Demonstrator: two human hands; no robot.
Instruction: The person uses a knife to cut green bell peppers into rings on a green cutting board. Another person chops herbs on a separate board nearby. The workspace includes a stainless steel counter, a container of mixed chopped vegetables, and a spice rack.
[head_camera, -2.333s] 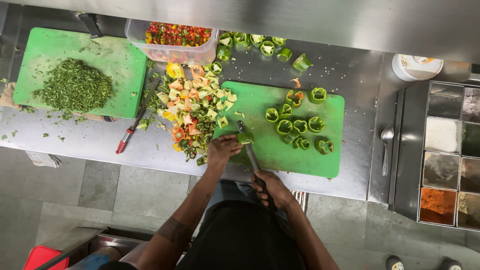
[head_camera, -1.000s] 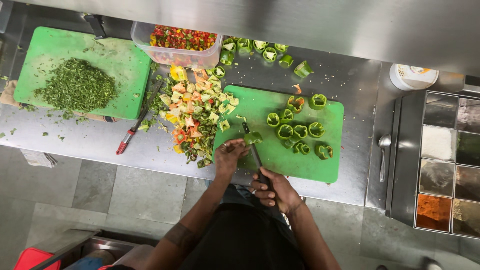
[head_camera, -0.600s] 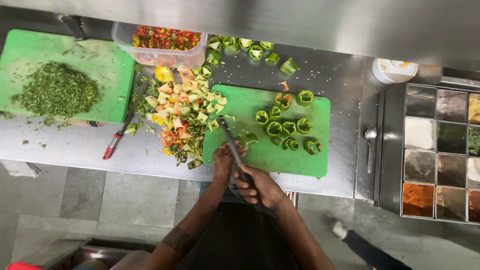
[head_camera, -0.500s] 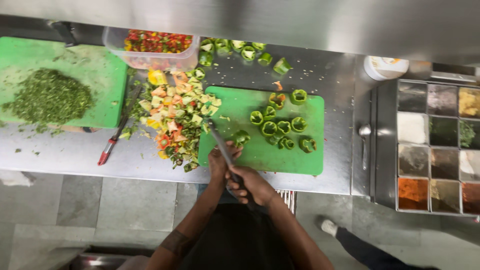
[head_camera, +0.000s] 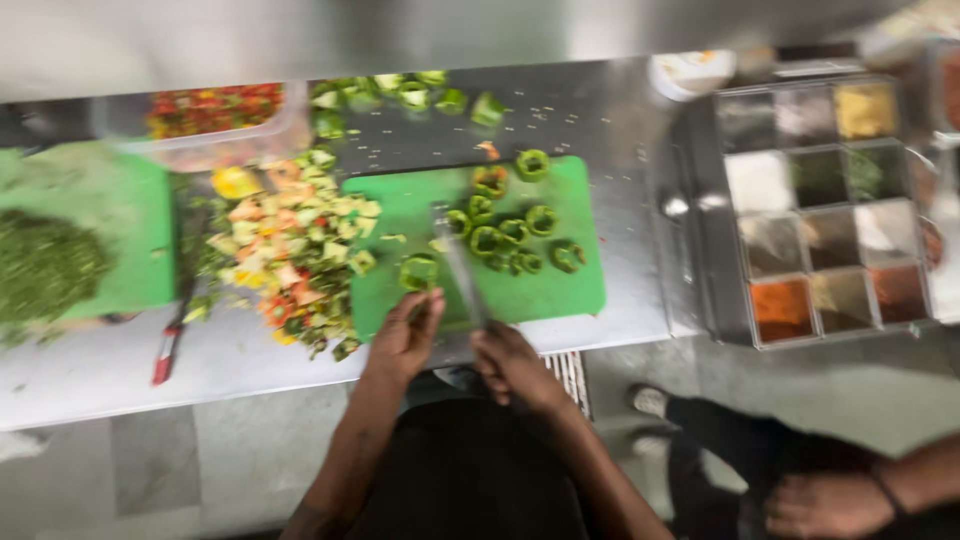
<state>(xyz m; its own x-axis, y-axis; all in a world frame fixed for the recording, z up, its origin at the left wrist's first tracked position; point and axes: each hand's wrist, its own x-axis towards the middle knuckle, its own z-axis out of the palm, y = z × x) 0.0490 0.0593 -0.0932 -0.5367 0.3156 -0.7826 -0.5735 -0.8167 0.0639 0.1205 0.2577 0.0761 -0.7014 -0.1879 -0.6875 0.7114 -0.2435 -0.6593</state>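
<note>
Head view: right hand (head_camera: 510, 362) grips knife (head_camera: 458, 265), fingers curled.

Bright even light; heavy motion blur throughout; steel glare.

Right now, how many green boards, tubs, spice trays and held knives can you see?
Green boards: 2
Tub: 1
Spice tray: 1
Held knife: 1
Total: 5
</note>
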